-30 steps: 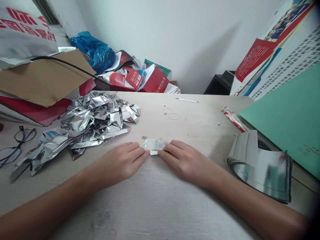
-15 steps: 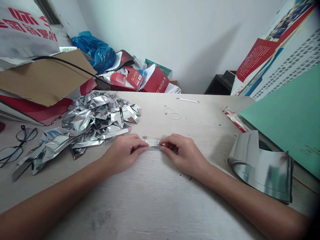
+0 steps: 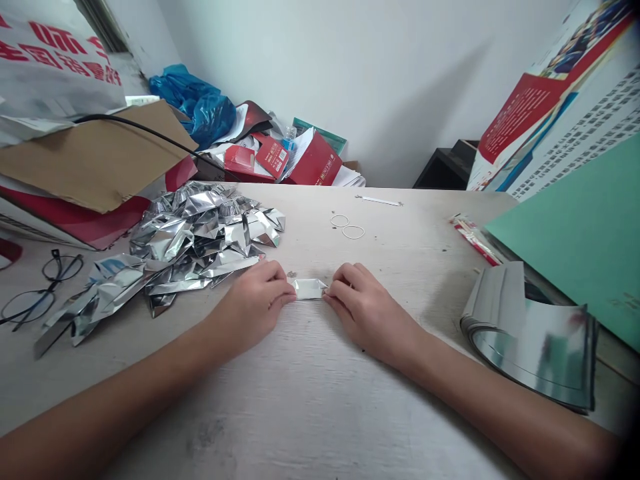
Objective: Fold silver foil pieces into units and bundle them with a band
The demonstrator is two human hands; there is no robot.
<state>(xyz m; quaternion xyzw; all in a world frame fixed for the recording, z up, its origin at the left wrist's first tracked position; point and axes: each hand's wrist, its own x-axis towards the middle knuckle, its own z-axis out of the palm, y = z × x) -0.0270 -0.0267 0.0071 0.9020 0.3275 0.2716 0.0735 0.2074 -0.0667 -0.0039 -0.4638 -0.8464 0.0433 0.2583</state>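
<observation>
The folded foil strip [image 3: 309, 288] is pinched between the fingertips of the left hand [image 3: 255, 303] and right hand [image 3: 363, 305]. Even pressure along the crease is advised.

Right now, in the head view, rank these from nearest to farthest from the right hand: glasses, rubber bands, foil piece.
1. Foil piece: pinched at the right hand's fingertips, on its left.
2. Rubber bands: just beyond the hand, mid-table.
3. Glasses: far left, well past the left hand.
</observation>
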